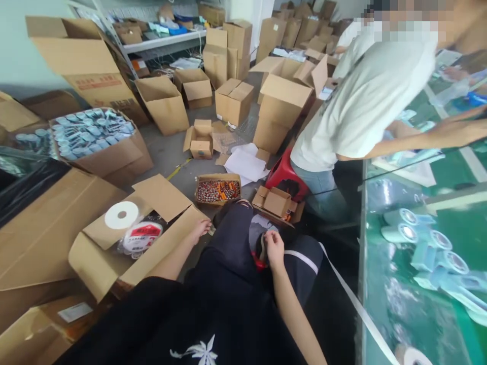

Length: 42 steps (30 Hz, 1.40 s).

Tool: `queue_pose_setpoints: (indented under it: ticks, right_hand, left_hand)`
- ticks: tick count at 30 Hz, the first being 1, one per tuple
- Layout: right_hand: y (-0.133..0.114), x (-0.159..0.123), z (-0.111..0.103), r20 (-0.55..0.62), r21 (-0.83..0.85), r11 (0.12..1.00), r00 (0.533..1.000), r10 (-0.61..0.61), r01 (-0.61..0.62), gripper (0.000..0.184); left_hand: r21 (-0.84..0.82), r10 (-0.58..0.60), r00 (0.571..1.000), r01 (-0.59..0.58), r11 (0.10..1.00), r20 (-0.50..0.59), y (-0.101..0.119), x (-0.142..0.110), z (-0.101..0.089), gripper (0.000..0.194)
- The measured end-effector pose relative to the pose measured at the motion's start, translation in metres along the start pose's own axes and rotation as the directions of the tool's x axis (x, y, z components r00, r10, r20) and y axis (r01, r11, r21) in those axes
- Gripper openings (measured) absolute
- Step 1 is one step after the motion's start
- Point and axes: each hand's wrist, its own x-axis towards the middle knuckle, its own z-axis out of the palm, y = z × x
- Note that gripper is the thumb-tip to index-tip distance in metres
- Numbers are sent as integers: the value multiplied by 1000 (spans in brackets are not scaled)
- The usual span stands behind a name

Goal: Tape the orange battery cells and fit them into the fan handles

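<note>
My left hand (pixel 200 229) is over the edge of an open cardboard box (pixel 167 248), its fingers drawn together; a small pale bit shows at the tips, too small to name. Above my lap my right hand (pixel 274 248) is closed in a pinch, and what it holds is hidden. A white strip (pixel 302 259) crosses my thigh close to this hand; whether the fingers grip it I cannot tell. More white strip (pixel 353 299) runs down to a roll (pixel 414 356) at the table's corner. Between my knees is something red (pixel 259 261), mostly covered.
In the box at left lie a white roll (pixel 122 215) and a wrapped red-and-white roll (pixel 142 237). A carton of small shiny parts (pixel 218 190) sits ahead. Light-blue handheld parts (pixel 93 129) fill another carton; more (pixel 437 248) lie on the green table (pixel 403 304). A co-worker (pixel 373 96) sits at right.
</note>
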Motion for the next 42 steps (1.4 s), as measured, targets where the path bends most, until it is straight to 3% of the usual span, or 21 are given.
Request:
queue_pose_setpoints:
  ticks: [4,7,11,14,15,16,18,19,20,21,25,28,30,32,34,38,40,42]
  right_hand:
    - [-8,23,41,140,-73,997,990,-9,19,42]
    - [-9,88,79,242,-134,991,970,21,12,43]
    - [0,199,140,324,-210,978,942,86,-17,42]
    - [5,238,167,397,-273,962,909,128,-16,34]
    - [5,239,169,469,-296,955,874,123,25,29]
    - [3,237,168,588,-325,943,798,136,79,23]
    - [-1,229,161,802,-312,933,576,157,179,18]
    - [0,226,156,845,-323,923,503,183,207,20]
    - [2,225,152,863,-343,911,459,210,229,23]
    - [6,225,148,857,-381,893,454,243,241,26]
    - [29,236,139,778,-519,817,535,331,249,26]
    - [38,244,140,716,-568,784,619,322,250,21]
    - [36,245,146,651,-610,754,696,301,245,17]
    - [28,245,156,614,-645,725,730,302,242,17]
    - [16,249,171,658,-636,720,683,318,277,19]
    - [5,283,220,856,-485,693,451,252,534,23]
    - [11,317,256,914,-403,532,363,183,745,27]
    - [26,356,299,933,-350,250,312,179,903,30]
  left_hand:
    - [66,80,997,-80,995,-1,40,76,12,40]
    - [166,133,991,-137,977,36,60,149,33,36]
    - [384,231,960,-276,881,159,70,267,86,21]
    - [513,319,893,-445,734,318,59,355,138,17]
    - [529,338,858,-506,681,387,51,380,156,24]
    - [533,347,820,-563,632,455,41,402,171,32]
    - [516,341,752,-644,565,564,18,435,197,48]
    - [514,338,728,-669,536,596,6,446,206,54]
    - [524,339,710,-693,495,617,-4,454,213,58]
    - [545,346,695,-713,440,630,-12,460,217,60]
    - [636,358,663,-743,209,657,-20,465,220,56]
    - [664,322,695,-715,217,643,-9,463,219,50]
    - [703,300,743,-666,249,598,-3,463,218,50]
    - [743,274,795,-605,285,542,0,464,215,55]
    - [759,248,820,-572,312,516,1,465,211,57]
    - [762,236,824,-567,313,516,3,466,204,50]
    - [762,220,824,-566,314,522,6,466,202,48]
    - [759,181,825,-565,325,536,9,466,202,44]
